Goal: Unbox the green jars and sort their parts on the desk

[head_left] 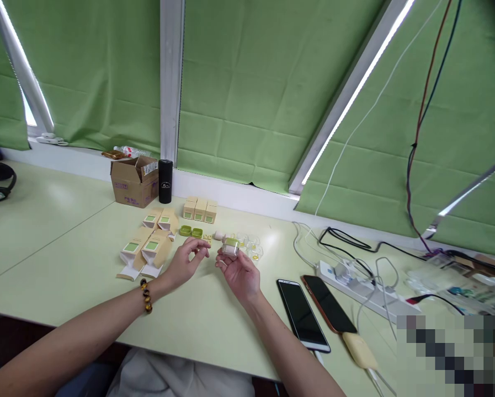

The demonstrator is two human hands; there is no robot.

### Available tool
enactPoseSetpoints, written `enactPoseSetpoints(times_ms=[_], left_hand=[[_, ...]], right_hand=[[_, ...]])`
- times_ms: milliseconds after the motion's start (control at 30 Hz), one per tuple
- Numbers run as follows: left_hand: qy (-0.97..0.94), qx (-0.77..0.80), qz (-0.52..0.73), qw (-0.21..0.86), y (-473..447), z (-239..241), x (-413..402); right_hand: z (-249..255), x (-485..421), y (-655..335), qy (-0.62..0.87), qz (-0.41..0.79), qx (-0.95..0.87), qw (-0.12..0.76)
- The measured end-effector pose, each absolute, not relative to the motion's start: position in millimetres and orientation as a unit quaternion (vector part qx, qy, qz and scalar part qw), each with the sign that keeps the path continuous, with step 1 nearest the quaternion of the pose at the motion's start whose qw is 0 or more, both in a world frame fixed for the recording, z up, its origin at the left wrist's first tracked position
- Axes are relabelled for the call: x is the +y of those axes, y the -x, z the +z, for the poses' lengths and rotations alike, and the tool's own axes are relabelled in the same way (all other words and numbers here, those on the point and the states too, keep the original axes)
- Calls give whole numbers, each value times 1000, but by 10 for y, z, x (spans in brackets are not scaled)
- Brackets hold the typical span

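Note:
My right hand [243, 274], palm up, holds a small clear container [230, 247] with a green part on top between thumb and fingers. Just left of it, my left hand [188, 258] hovers with thumb and fingers apart and nothing in them. Two small green trays [191, 231] lie beyond my left hand, with small yellowish pieces [207, 238] beside them. Behind the right hand sit several clear cases [253, 246] with yellow-green bits and a small pale pink object [218, 235]. Opened kraft boxes [155, 245] lie to the left.
Closed small boxes [200, 210] stand in a row near the wall. A cardboard carton [134, 182] and a black bottle [165, 182] are behind. To the right lie a white-framed phone [303, 315], another phone [329, 303], a beige case [360, 350] and a power strip [367, 291] with tangled cables.

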State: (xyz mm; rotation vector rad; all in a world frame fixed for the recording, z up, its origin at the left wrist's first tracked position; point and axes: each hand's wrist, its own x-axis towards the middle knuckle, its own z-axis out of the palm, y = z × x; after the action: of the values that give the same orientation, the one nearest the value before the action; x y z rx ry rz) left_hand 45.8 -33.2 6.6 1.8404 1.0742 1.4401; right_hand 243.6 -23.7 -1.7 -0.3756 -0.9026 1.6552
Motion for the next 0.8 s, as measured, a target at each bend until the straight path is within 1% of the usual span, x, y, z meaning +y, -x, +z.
enactPoseSetpoints(times_ms=[333, 567, 667, 800], left_hand=[[-666, 430, 534, 295, -480, 40, -319], [-675, 411, 541, 290, -478, 26, -292], [-675, 392, 549, 299, -479, 40, -309], [-673, 386, 559, 295, -483, 60, -332]], right_hand=[[-65, -262, -2384, 308, 532, -515, 597], [-92, -341, -2332, 298, 384, -635, 601], [-95, -365, -2330, 291, 366, -654, 594], [-92, -387, -2315, 295, 383, -648, 588]])
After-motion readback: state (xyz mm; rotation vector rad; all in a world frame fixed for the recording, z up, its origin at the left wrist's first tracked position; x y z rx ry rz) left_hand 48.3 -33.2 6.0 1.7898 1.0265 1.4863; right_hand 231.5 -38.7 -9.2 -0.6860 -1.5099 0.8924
